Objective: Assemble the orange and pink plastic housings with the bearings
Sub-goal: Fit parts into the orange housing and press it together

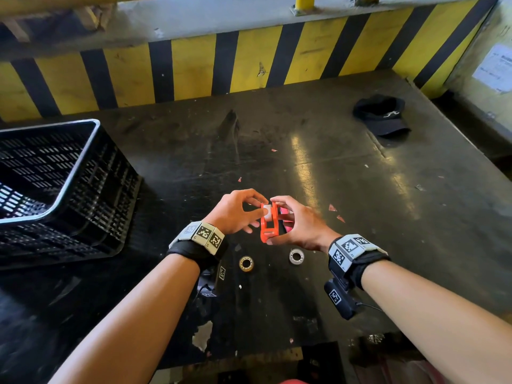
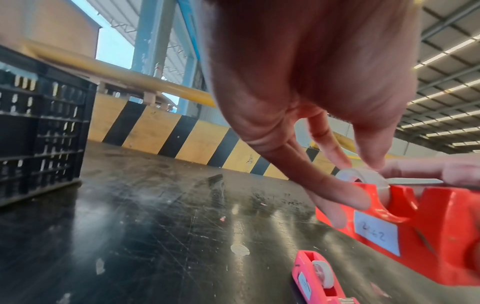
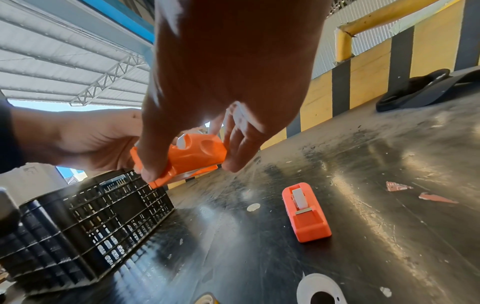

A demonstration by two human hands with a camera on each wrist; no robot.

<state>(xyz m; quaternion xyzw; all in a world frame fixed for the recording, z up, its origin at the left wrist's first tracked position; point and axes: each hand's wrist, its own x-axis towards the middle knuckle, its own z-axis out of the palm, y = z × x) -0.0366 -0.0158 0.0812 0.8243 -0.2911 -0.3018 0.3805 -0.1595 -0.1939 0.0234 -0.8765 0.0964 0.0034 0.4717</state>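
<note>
While both hands grip one orange housing [image 1: 268, 220], two bearings [image 1: 246, 263] lie loose.

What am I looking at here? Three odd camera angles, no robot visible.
No robot: a person works bare-handed. One picture comes from a head camera looking down; the other two from cameras strapped to each wrist, looking along the fingers. The right hand grips an orange housing above the dark table. The left hand pinches a whitish ring, seemingly a bearing, into the housing's slot. On the table lie a pink housing already holding a ring, two loose rings, a black crate and a black cap.
</note>
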